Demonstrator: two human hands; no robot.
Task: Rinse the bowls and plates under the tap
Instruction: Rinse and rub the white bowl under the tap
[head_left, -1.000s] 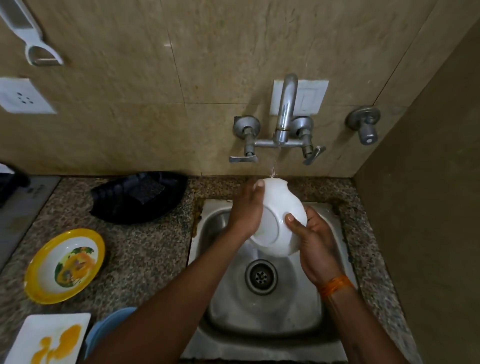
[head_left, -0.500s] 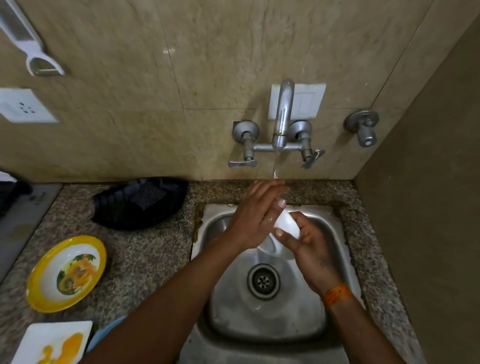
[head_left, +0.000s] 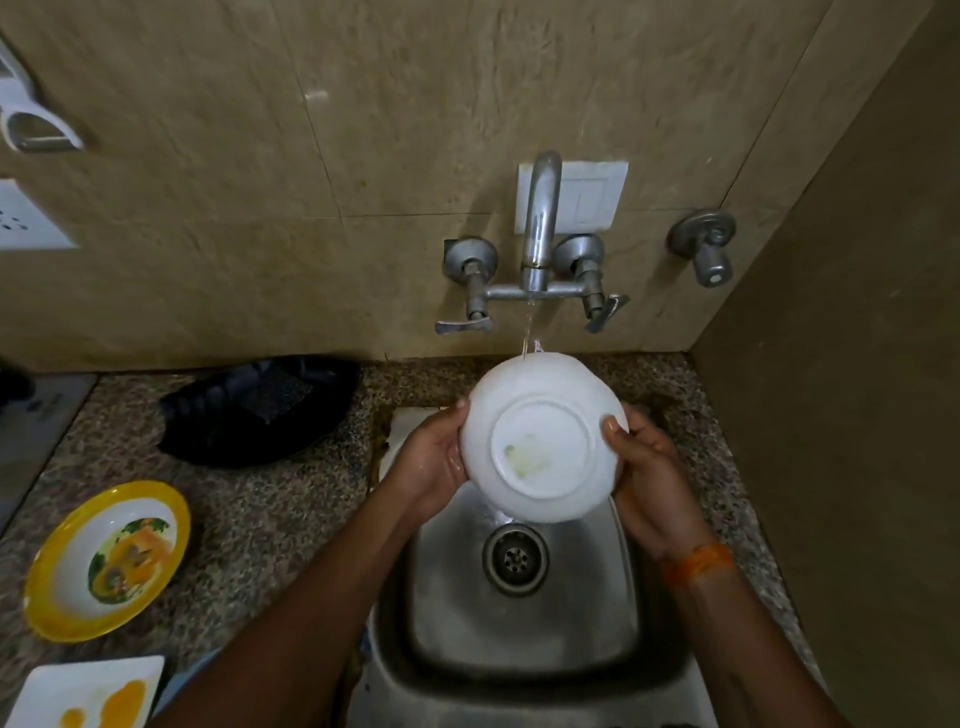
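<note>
Dim, warm light; wide-angle bending at the edges, glare on the wall tile (head_left: 316, 96).

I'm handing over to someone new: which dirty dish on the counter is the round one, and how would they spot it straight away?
Start at the steel sink and move left across the speckled counter, past the black tray by the wall. The round bowl sits near the counter's left edge, just above the square white plate. Its bright yellow rim sets it apart.
</note>
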